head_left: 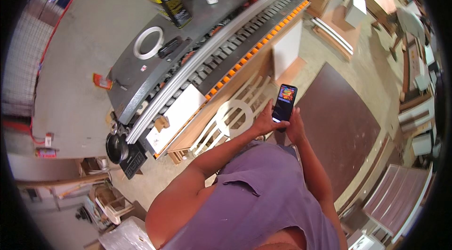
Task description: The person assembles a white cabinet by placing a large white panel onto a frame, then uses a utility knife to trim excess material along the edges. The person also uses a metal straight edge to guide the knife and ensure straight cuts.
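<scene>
Near the frame's centre, both hands hold a dark smartphone (284, 102) upright: left hand (266, 122) and right hand (295, 127) wrapped around its lower half, beside a white chair (233, 118) by the bench (188, 61).

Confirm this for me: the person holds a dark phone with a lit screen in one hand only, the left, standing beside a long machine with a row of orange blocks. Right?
Not quite. The head view shows both hands on the phone: the left hand and the right hand grip it together. The rest holds: its screen is lit, and the long machine with the row of orange blocks stands beside the person.
</scene>
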Demonstrator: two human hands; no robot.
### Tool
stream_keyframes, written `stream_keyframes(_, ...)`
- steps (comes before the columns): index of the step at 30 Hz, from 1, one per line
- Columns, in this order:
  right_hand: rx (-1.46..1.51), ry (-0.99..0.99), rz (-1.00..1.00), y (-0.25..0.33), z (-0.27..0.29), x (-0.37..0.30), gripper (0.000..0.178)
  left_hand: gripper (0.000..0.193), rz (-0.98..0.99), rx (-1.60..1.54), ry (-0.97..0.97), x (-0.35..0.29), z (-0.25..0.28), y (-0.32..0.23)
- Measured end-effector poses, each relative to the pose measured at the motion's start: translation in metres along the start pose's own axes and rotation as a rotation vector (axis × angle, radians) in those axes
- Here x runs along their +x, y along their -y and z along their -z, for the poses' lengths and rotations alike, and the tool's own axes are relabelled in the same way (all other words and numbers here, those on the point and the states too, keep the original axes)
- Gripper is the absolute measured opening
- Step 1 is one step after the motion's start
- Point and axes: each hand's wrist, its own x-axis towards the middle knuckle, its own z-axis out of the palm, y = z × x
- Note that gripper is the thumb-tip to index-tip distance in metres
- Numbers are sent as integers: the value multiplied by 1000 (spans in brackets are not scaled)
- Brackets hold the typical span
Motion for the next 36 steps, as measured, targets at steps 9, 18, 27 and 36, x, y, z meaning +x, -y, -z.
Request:
stream_keyframes(9,-179,69,-66,-13,-19,23,79,123,52,44,-219,-12,67,17)
stream_keyframes(18,-528,-479,-267,-62,142,-65,52,112,-119,464,-1015,-18,314,-62)
stream_keyframes(27,-763,-674,-628,-115,221,-220,56,113,515,809,-1054,38,508,-66)
stream_keyframes(36,-694,-800,-562,-103,188,-231,55,117,695,916,-981,89,521,-57)
